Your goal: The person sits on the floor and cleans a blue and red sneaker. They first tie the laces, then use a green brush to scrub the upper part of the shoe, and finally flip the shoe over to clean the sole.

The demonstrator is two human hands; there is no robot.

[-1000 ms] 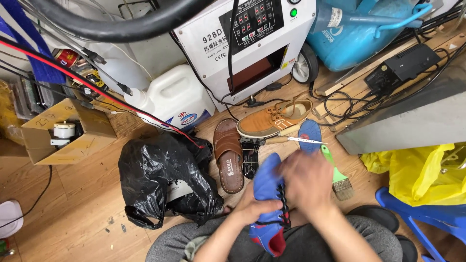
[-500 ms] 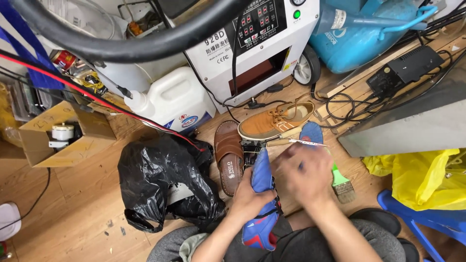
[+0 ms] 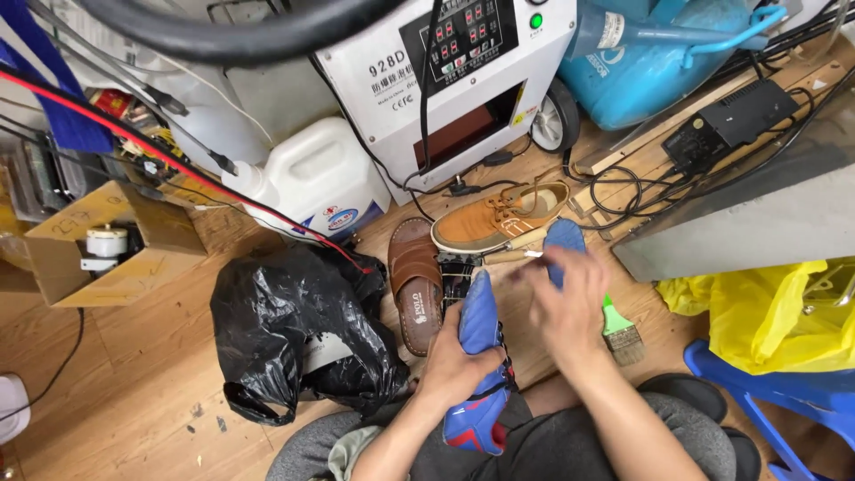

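The left hand (image 3: 454,365) is clamping around the middle of a blue sports shoe (image 3: 478,356), which is standing toe-up over the person's lap, its red-lined collar at the bottom and black laces running along its right side. The right hand (image 3: 565,303) is hovering just beside the shoe's upper part, fingers loosely spread and holding nothing that can be made out; whether it is touching the laces cannot be told.

On the wooden floor (image 3: 134,356) just beyond are lying a brown sandal (image 3: 417,283), a tan lace-up shoe (image 3: 497,218), a blue insole (image 3: 563,242), a wooden-handled tool (image 3: 512,254) and a green-handled brush (image 3: 619,328). A black plastic bag (image 3: 298,330) is sitting to the left.

Judgement: the shoe is appearing light, with a soft, pliable upper and a stiffer sole. It is best gripped around the midfoot or at the heel, where the body resists collapsing; the smooth toe looks more prone to slipping.
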